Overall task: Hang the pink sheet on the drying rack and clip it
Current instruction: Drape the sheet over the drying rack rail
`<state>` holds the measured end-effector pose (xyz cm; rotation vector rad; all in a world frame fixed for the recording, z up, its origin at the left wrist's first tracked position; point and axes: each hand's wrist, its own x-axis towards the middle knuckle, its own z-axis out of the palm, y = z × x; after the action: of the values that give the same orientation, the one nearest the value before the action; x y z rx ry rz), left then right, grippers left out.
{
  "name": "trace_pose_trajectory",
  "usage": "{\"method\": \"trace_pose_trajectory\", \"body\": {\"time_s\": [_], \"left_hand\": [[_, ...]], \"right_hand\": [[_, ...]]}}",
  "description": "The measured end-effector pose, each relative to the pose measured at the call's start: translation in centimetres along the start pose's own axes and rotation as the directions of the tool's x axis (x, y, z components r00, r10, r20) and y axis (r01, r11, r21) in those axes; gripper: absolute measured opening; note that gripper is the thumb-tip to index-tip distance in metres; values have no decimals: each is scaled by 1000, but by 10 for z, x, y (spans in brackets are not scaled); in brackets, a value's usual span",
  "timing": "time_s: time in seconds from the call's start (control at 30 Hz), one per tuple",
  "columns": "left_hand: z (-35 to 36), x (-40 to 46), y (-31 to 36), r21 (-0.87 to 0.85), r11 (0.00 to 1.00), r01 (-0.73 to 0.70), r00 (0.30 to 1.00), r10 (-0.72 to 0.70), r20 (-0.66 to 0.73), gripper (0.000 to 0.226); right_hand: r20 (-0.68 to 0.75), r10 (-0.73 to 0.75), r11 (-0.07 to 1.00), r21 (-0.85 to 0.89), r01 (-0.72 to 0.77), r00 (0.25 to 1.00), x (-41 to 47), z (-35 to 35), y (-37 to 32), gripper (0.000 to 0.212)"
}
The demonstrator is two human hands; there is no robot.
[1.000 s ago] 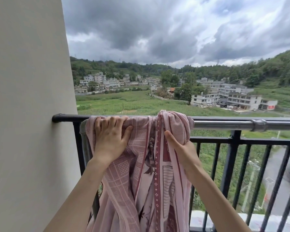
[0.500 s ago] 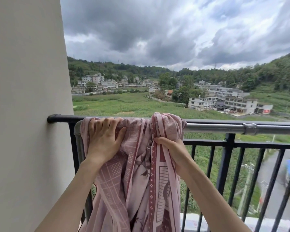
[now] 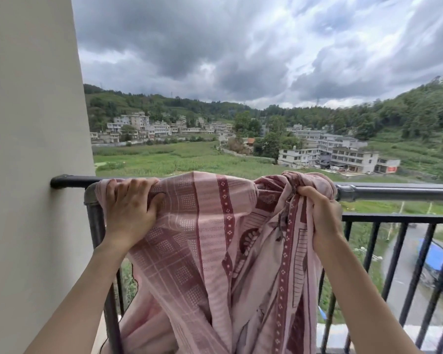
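Note:
The pink sheet [image 3: 210,233], patterned with dark red bands and squares, is draped over the grey metal bar of the drying rack [image 3: 394,192] and hangs down toward me. My left hand [image 3: 128,208] presses the sheet onto the bar near the rack's left corner, fingers curled over the top. My right hand [image 3: 320,213] grips a bunched fold of the sheet just below the bar, further right. Between my hands the cloth lies fairly flat. No clip is in view.
A beige wall [image 3: 31,175] stands at the left, where a black handrail [image 3: 69,180] meets it. Behind the rack runs a black balcony railing [image 3: 404,251] with vertical bars. Far below are fields, houses and a road.
My right hand has pulled its bunch of sheet to the right along the bar, spreading the cloth wider. My left hand stays pressing the sheet at the left end.

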<state>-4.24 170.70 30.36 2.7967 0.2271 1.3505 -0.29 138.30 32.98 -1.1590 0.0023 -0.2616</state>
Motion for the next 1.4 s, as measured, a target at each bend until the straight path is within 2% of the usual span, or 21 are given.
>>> {"method": "trace_pose_trajectory", "body": {"time_s": [0.1, 0.2, 0.3, 0.37, 0.43, 0.47, 0.53, 0.6, 0.73, 0.83, 0.93, 1.0, 1.07, 1.17, 1.23, 1.3, 1.4], "left_hand": [[0, -2, 4, -16, 1000, 13, 1000, -13, -21, 49], [-4, -1, 12, -70, 997, 43, 998, -46, -41, 45], [-8, -2, 15, -109, 992, 66, 997, -69, -26, 46], [-8, -2, 15, -110, 992, 57, 998, -60, -19, 45], [-7, -1, 15, -114, 992, 50, 998, -54, -24, 44], [-6, -1, 15, -118, 992, 48, 998, -52, -27, 43], [-6, -1, 15, -128, 991, 46, 998, -51, -30, 42], [-5, -2, 14, -132, 990, 46, 998, -50, -29, 42], [-3, -5, 7, -111, 993, -28, 999, 25, -33, 45], [-4, -6, -3, -135, 988, -81, 997, 81, -10, 46], [-10, -1, -19, -139, 984, -108, 994, 110, 4, 45], [-14, 3, -28, -116, 984, -138, 990, 137, -13, 44], [-19, 10, -35, -137, 979, -154, 988, 150, -40, 39], [-28, 21, -38, -222, 972, -79, 994, 61, -88, 22], [-36, 28, -39, -218, 976, 7, 989, -38, -141, 22], [-42, 31, -41, -176, 980, 91, 980, -119, -157, 21], [-37, 23, -39, -140, 987, 75, 992, -89, -90, 25]], "right_hand": [[-53, -36, 999, -9, 36, 998, 11, -15, -3, 11], [-43, -74, 986, -156, 66, 996, 14, -20, 7, 20], [-124, -250, 922, -332, 197, 960, 1, -19, 20, 54], [-146, -508, 778, -501, 379, 849, -14, -17, 29, 67], [-14, -727, 534, -640, 553, 686, -26, -7, 39, 67], [89, -771, 426, -664, 615, 630, -29, 2, 44, 62], [279, -765, 311, -629, 712, 580, -30, 25, 54, 51], [402, -731, 232, -613, 755, 551, -30, 49, 60, 46], [598, -595, 56, -636, 770, 537, -29, 93, 69, 41], [678, -529, -48, -625, 779, 511, -30, 122, 71, 36], [743, -463, -72, -574, 816, 482, -32, 145, 68, 32], [758, -481, -41, -521, 852, 440, -33, 154, 65, 30], [752, -491, 12, -498, 867, 439, -33, 162, 62, 28], [730, -497, 93, -494, 865, 470, -34, 176, 57, 25], [692, -559, 134, -467, 874, 456, -38, 188, 52, 25], [708, -544, 152, -444, 883, 449, -44, 196, 51, 29], [753, -488, 160, -421, 893, 442, -46, 194, 59, 36]]}}
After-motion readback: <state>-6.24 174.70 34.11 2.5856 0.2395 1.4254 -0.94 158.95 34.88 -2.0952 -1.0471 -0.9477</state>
